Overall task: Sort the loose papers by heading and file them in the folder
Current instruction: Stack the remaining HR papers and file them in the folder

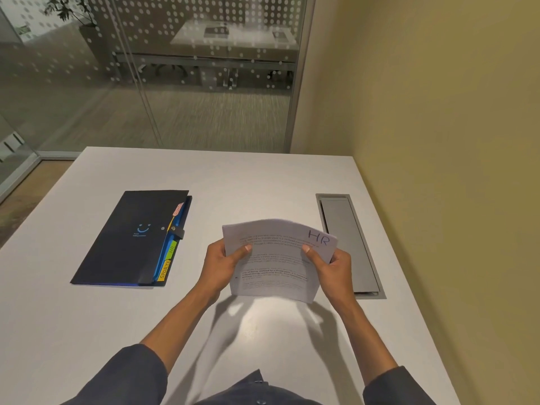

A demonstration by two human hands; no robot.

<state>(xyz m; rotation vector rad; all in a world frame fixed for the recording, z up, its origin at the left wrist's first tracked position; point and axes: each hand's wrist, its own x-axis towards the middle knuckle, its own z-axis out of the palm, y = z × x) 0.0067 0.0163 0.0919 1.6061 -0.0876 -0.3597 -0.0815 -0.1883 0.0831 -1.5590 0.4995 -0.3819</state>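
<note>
A stack of white printed papers [277, 267] is lifted above the table, bowed upward, its top sheet marked "HR" in purple at the upper right. My left hand [222, 261] grips the stack's left edge, thumb on top. My right hand [331, 266] grips the right edge the same way. A dark expanding folder [131, 238] lies closed on the table to the left, strapped shut, with coloured tabs along its right side reading "HR" and "SPORTS"; a pink tab above them is too small to read.
The white table [263, 176] stands against a yellow wall [453, 141] on the right. A grey cable hatch [347, 244] is set into the tabletop just right of the papers. Frosted glass partitions stand beyond the far edge.
</note>
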